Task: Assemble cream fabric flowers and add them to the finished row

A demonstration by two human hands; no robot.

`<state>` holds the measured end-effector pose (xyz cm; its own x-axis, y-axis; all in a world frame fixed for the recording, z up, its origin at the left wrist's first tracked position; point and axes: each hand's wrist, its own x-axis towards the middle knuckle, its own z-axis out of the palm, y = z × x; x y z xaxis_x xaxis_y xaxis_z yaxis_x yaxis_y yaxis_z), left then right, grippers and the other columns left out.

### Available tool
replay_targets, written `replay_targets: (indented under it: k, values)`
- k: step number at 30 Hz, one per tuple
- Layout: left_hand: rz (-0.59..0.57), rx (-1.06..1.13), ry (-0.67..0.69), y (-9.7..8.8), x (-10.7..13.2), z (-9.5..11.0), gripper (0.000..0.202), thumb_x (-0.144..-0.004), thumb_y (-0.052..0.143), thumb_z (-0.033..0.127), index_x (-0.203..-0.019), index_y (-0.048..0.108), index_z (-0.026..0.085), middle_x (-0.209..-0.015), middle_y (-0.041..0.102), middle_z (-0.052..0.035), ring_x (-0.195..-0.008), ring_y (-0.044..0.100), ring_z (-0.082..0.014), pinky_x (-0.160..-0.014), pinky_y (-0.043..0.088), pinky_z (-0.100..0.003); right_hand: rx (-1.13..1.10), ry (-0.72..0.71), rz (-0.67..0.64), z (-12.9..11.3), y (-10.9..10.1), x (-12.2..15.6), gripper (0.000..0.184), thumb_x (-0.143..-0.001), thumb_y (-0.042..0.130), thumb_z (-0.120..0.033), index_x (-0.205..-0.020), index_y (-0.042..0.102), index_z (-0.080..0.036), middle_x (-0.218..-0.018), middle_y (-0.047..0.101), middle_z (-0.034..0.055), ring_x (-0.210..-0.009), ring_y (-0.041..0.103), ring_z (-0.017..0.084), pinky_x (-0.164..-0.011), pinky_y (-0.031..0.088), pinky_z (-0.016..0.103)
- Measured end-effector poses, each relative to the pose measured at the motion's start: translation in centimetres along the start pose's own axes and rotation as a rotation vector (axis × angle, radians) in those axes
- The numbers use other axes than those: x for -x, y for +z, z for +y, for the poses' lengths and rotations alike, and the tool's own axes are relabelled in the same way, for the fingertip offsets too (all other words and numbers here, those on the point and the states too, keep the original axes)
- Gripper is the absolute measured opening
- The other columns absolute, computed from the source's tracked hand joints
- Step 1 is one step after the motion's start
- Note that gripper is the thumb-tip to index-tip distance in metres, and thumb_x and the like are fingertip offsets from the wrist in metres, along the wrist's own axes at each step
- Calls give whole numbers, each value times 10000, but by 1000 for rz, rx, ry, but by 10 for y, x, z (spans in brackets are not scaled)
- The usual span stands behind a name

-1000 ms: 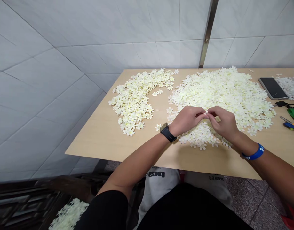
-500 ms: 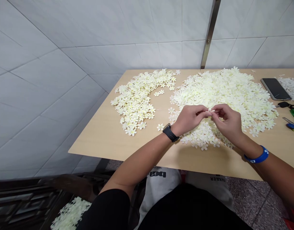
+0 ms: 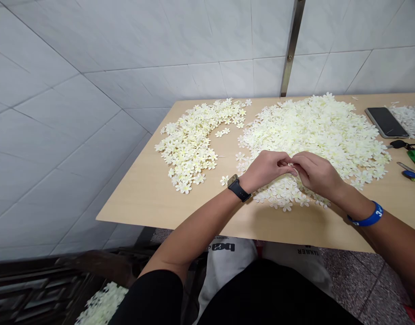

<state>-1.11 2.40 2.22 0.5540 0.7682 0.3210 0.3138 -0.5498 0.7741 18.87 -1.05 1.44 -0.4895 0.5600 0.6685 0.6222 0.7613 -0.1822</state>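
Note:
My left hand (image 3: 271,168), with a black watch at the wrist, is closed in a pinch over the large heap of cream-white artificial flowers (image 3: 315,131). Fingertip to fingertip with it, my right hand (image 3: 317,175) is pinched too, a blue wristband behind it. Between them they hold a small white artificial flower, almost wholly hidden by the fingers. To the left lies a curved pile of similar flowers with yellowish centres (image 3: 190,144). A single loose flower (image 3: 224,180) rests beside the watch.
A phone (image 3: 386,122) lies at the right of the wooden table (image 3: 136,198), near small white pieces (image 3: 412,118), a key (image 3: 397,144) and a coloured cutting tool (image 3: 413,174). A tiled wall borders the table. More flowers (image 3: 104,302) sit low at the left.
My right hand has rolled over so its back shows more, and its fingers now cover the white flower that was visible between the fingertips. The view has shifted slightly.

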Motion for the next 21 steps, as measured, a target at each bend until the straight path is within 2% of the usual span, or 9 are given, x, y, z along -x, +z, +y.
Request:
replay_targets:
  k: [2,4,6,9,11,13,17,19,21]
  values:
    - [4,-55,23,1,1,1,214,-869,758,319,-726,711,167,-671,712,10,-634,621,-114,-611,436,-239,-15,69,37,-6,4,0,136,-957,521,-155,-981,631,-232,-827,719,54,-725,669,201,-636,528,327]
    - [24,-38,46,3,1,0,267,-931,680,331,-720,707,168,-658,703,3,-615,613,-113,-612,450,-244,-39,205,101,-11,6,-2,82,-943,559,-176,-938,617,-234,-786,702,36,-659,643,183,-596,505,312]
    - [58,42,77,5,2,-2,300,-990,577,330,-784,727,171,-741,742,-18,-674,666,-123,-660,507,-246,-69,334,160,-15,8,-5,18,-931,603,-226,-919,603,-239,-771,692,24,-627,625,172,-584,499,306]
    - [125,155,97,7,2,-3,279,-1013,506,298,-943,744,170,-929,782,-49,-825,729,-142,-747,563,-250,-98,421,210,-16,8,-7,65,-923,630,-291,-911,588,-244,-712,662,2,-588,604,162,-555,480,291]
    - [137,147,73,8,3,-1,239,-996,545,293,-948,747,175,-921,783,-43,-826,721,-139,-747,556,-248,-67,416,201,-14,7,-5,79,-931,608,-283,-870,581,-240,-650,625,-13,-539,568,150,-523,441,280]
    - [120,101,33,7,4,1,201,-946,647,330,-857,742,177,-819,771,-23,-749,687,-129,-698,526,-241,-19,339,153,-12,7,-2,120,-938,561,-232,-819,577,-234,-628,611,-11,-526,552,145,-521,418,279]
    - [106,74,-15,3,6,4,296,-857,765,419,-722,693,166,-675,717,4,-647,633,-113,-611,474,-231,19,204,62,-12,7,3,204,-931,511,-172,-745,570,-232,-620,614,4,-529,547,150,-528,401,285]
    - [100,79,-1,4,5,3,303,-907,710,406,-721,695,168,-671,713,-1,-650,642,-115,-623,494,-236,6,249,90,-13,6,2,213,-943,538,-212,-734,570,-233,-595,596,-6,-505,524,144,-513,386,285]
    - [97,142,29,5,5,0,262,-971,619,347,-816,731,169,-764,749,-26,-723,695,-128,-692,552,-249,-14,326,138,-13,6,0,193,-950,580,-270,-761,587,-234,-589,592,-15,-494,513,139,-504,384,283]
